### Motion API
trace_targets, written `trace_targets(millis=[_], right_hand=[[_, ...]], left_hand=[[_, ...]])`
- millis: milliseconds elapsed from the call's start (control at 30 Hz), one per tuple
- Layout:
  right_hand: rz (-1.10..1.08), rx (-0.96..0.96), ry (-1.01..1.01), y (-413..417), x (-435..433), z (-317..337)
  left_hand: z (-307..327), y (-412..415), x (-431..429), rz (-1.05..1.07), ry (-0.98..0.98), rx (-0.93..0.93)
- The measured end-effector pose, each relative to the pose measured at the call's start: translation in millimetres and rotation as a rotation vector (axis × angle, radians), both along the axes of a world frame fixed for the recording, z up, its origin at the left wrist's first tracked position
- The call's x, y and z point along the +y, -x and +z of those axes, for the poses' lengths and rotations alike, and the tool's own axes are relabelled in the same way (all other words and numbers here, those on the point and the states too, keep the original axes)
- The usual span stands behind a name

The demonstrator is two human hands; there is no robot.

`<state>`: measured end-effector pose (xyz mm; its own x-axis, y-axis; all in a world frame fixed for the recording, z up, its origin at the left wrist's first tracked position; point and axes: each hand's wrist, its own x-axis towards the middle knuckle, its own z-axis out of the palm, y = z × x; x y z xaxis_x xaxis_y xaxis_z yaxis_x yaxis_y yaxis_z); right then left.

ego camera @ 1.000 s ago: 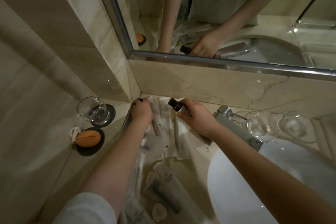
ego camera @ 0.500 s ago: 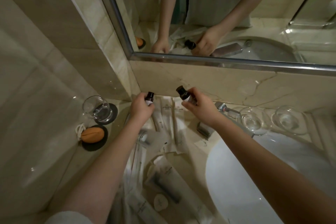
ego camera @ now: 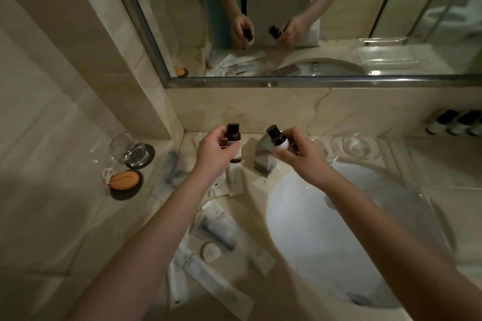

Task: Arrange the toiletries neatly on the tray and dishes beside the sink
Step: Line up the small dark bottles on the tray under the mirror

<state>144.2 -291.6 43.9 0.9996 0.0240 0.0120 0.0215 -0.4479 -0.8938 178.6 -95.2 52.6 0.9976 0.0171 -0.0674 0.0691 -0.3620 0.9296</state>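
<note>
My left hand (ego camera: pixel 215 152) holds a small dark brown bottle (ego camera: pixel 233 135) upright above the counter's back edge. My right hand (ego camera: pixel 300 156) holds a second small bottle (ego camera: pixel 277 137) with a black cap and a white label, tilted to the left. Both bottles are lifted in front of the faucet (ego camera: pixel 264 159). Several white toiletry packets (ego camera: pixel 221 226) lie scattered on the marble counter left of the sink (ego camera: pixel 326 229). Three more small bottles (ego camera: pixel 456 122) stand in a row at the far right. Two clear glass dishes (ego camera: pixel 361 147) sit behind the sink.
A glass tumbler (ego camera: pixel 129 148) stands on a dark coaster at the left. An orange soap-like piece (ego camera: pixel 124 180) rests on a second dark coaster in front of it. The mirror (ego camera: pixel 287 20) above shows the person's reflection and a clear tray.
Both hands have risen and drifted right, each with its bottle. The left hand picked its bottle up from the packets at the back. The view shifted right, revealing the row of bottles.
</note>
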Motion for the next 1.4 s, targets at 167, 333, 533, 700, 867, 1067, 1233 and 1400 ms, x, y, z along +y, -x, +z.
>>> trace_targets(millis=[167, 333, 533, 700, 867, 1067, 1233, 1400], right_hand=[[-0.145, 0.008, -0.05, 36, -61, -2], [-0.316, 0.056, -0.038, 59, -140, -5], [-0.469, 0.072, -0.011, 72, -227, -14], [-0.534, 0.102, 0.107, 58, -281, -31], [-0.591, 0.168, 0.11, 24, -327, -55], [-0.602, 0.191, 0.136, -11, -358, -75], [-0.537, 0.169, 0.164, -28, -365, -85], [-0.465, 0.183, 0.239, -22, -378, -85]], left_hand=[[9, 21, -71, -0.11, 0.02, -0.011], [10, 33, -156, -0.2, 0.05, -0.061], [1, 35, -255, -0.304, 0.001, -0.047], [-11, 26, -310, -0.329, -0.02, -0.039], [-23, -2, -350, -0.293, -0.101, -0.005], [-38, -33, -386, -0.292, -0.159, 0.012], [-51, -45, -407, -0.295, -0.189, 0.03], [-56, -50, -419, -0.291, -0.191, 0.038]])
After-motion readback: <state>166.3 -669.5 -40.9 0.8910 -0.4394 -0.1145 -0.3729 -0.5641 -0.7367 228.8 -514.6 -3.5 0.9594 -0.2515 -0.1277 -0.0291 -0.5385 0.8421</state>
